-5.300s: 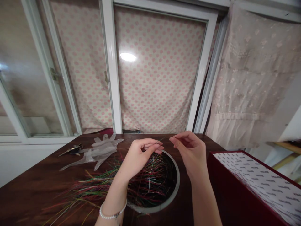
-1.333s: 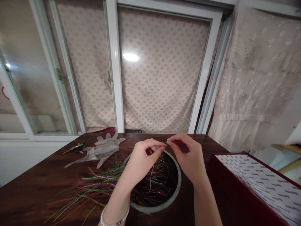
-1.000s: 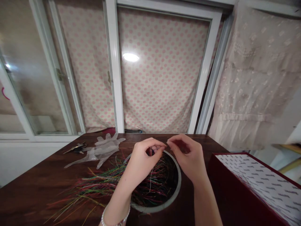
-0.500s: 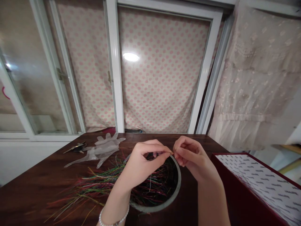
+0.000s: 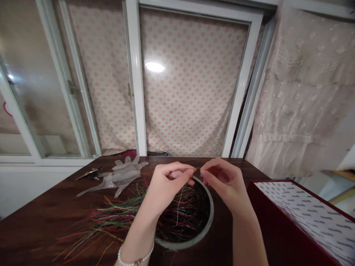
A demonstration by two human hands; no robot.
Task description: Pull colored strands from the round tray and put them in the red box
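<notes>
Over a round container with a pale rim (image 5: 212, 210), both hands are raised close together. My left hand (image 5: 173, 184), with a beaded bracelet at the wrist, pinches the end of a thin strand, and a pale thread (image 5: 179, 207) hangs below it. My right hand (image 5: 223, 181) has its thumb and index finger pinched at the strand's other side; a small gap separates the fingertips. Many coloured strands (image 5: 119, 212) lie in the container and spill over its left side onto the table.
On the dark wooden table (image 5: 36, 229) lie a clear plastic glove (image 5: 122, 175) and keys (image 5: 93, 173) at the back left. A dark red box (image 5: 305, 214) with a white printed lining stands at the right. Behind are curtained windows.
Both hands have shifted slightly left and up, and their fingertips have moved a little apart. More of the pale thread shows below my left hand.
</notes>
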